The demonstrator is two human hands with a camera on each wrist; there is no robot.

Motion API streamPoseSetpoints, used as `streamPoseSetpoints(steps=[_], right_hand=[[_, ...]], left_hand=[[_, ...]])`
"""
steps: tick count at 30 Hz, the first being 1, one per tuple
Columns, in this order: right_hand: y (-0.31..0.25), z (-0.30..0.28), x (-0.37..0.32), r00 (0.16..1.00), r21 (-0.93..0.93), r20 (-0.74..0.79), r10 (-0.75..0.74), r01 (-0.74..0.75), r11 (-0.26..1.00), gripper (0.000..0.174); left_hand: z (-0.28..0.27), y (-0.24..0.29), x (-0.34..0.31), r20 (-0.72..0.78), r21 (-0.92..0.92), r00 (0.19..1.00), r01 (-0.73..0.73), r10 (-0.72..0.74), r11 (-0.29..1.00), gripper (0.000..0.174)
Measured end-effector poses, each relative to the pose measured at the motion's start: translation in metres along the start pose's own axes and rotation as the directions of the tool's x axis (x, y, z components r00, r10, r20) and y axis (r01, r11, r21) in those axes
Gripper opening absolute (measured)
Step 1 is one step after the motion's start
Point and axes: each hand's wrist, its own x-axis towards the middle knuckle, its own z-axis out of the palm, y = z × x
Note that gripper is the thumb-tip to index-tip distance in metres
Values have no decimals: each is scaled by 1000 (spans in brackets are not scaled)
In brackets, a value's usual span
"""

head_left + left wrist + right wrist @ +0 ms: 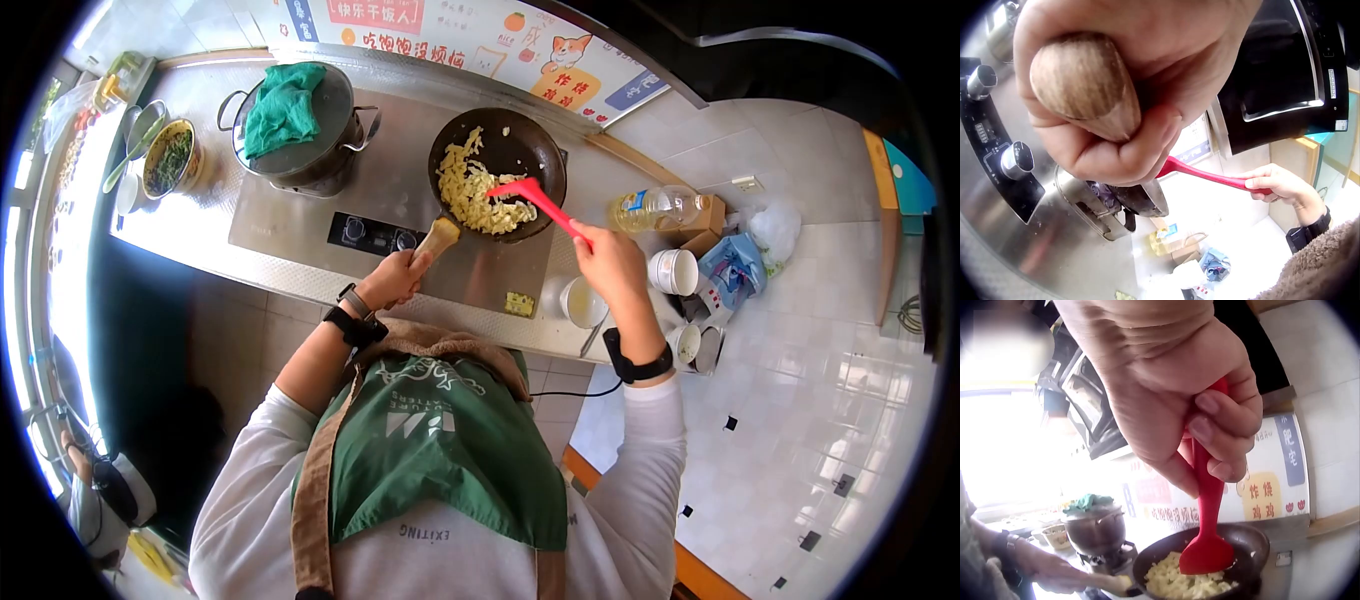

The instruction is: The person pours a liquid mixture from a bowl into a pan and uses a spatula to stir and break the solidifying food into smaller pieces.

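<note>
A dark frying pan (525,150) sits at the right of the stove, holding loose pale yellow pieces like scrambled egg (470,190). My left hand (395,278) grips the pan's wooden handle (438,236); the rounded end of that handle (1079,75) fills much of the left wrist view. With my right hand (612,262) I hold a red spatula (548,206) by its handle. Its broad head (1207,555) is down in the pan, against the egg pieces. In the right wrist view, fingers wrap the spatula's handle from above.
Left of the pan stands a lidded pot (300,165) with a green cloth (285,108) on its lid. A bowl of greens (172,160) is further left. On the right are an oil bottle (655,208), stacked white bowls (673,271) and a bowl of liquid (582,303).
</note>
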Motion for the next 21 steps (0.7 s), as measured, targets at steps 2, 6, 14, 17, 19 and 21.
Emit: streamPoseSetpoints(steps=[2,6,14,17,19,21], right_hand=[[-9,23,5,998,-26,-46,-30,29,999,25],[-11,16,7,988,-63,-146,-52,43,997,25],[-31,32,34,985,17,-170,-32,36,999,25],[-45,33,47,977,107,-214,15,8,994,24],[-55,50,54,977,37,-203,-65,74,997,24],[-59,47,54,972,-18,-210,-106,104,994,23]], left_hand=[[3,-7,5,-15,-35,999,-43,42,998,44],[1,-6,5,-17,-12,1000,-19,18,1000,44],[4,-12,10,-15,-17,999,-28,28,999,44],[5,-14,11,-20,-29,1000,-17,16,999,44],[4,-10,8,-20,-13,1000,-7,6,1000,44],[4,-4,5,-22,0,1000,2,-2,1000,44]])
